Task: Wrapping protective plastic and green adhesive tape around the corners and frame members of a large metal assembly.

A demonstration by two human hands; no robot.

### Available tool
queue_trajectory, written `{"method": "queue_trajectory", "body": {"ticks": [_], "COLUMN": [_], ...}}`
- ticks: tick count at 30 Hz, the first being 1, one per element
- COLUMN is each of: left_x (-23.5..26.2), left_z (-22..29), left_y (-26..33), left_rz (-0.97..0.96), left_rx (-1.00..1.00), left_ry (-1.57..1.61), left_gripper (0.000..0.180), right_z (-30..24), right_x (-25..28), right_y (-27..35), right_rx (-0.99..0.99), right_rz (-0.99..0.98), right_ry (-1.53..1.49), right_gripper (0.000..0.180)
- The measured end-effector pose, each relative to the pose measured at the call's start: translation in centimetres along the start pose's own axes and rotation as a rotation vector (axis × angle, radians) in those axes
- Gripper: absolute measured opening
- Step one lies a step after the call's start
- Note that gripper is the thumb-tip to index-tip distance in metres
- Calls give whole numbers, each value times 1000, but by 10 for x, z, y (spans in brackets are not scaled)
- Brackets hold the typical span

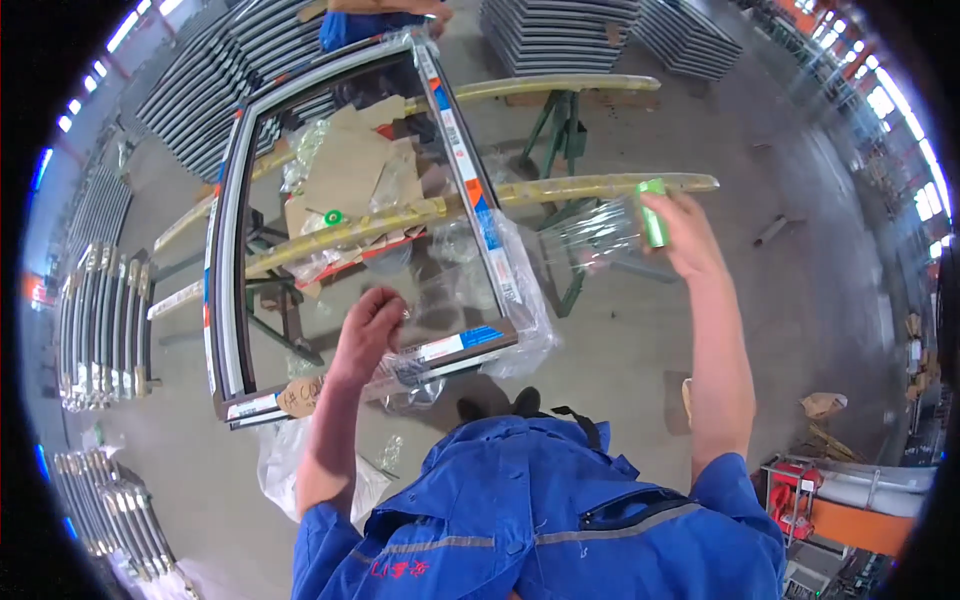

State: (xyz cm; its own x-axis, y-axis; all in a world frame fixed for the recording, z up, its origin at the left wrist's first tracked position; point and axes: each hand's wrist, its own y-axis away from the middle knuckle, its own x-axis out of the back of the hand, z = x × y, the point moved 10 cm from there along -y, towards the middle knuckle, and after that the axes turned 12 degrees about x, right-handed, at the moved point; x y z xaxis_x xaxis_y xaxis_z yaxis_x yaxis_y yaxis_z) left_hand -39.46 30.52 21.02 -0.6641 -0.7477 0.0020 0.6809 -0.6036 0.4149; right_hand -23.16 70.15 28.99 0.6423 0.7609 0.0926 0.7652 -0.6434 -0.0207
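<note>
My right hand (pixel 682 232) is closed round a green-ended roll of stretch film (pixel 653 214), held out to the right of the frame. Clear film (pixel 595 236) runs taut from the roll toward the frame's right side. A large dark and white window or door frame (pixel 478 205), with printed tape along its bars, lies on padded supports. Loose film wraps its near right corner (pixel 530 325). Over the frame's near bar, my left hand (pixel 368 335) pinches what looks like the thin clear film. A brown paper tag (pixel 300 397) sits at the near left corner.
Yellow padded beams (pixel 600 187) on green trestles (pixel 560 130) carry the frame. Inside its opening show cardboard (pixel 355 165) and a green-cored roll (pixel 333 217). A person in blue (pixel 365 28) stands at the far end. Stacked bars (pixel 560 35) stand behind and left; a red-orange cart (pixel 800 500) sits lower right.
</note>
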Motion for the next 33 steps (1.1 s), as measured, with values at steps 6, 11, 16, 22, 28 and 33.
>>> {"method": "queue_trajectory", "body": {"ticks": [6, 11, 16, 22, 28, 33], "left_x": [27, 37, 47, 49, 31, 10], "left_z": [-5, -28, -66, -101, -124, -142], "left_y": [-44, -75, -95, -99, -99, -112], "left_rz": [172, 162, 243, 244, 216, 98], "left_rx": [185, 283, 388, 561, 730, 774], "left_ry": [-39, 41, 53, 54, -109, -287], "left_gripper": [13, 13, 10, 15, 12, 18], "right_z": [78, 118, 169, 257, 305, 343], "right_x": [-11, -20, -35, -73, -134, -163], "right_y": [-18, -38, -63, -64, -33, -23], "right_rx": [-200, -219, -352, -533, -781, -926], "right_rz": [-25, -59, -28, -173, -493, -502], "right_ry": [-206, -221, -251, -358, -462, -730], "right_gripper": [31, 26, 28, 29, 47, 48]}}
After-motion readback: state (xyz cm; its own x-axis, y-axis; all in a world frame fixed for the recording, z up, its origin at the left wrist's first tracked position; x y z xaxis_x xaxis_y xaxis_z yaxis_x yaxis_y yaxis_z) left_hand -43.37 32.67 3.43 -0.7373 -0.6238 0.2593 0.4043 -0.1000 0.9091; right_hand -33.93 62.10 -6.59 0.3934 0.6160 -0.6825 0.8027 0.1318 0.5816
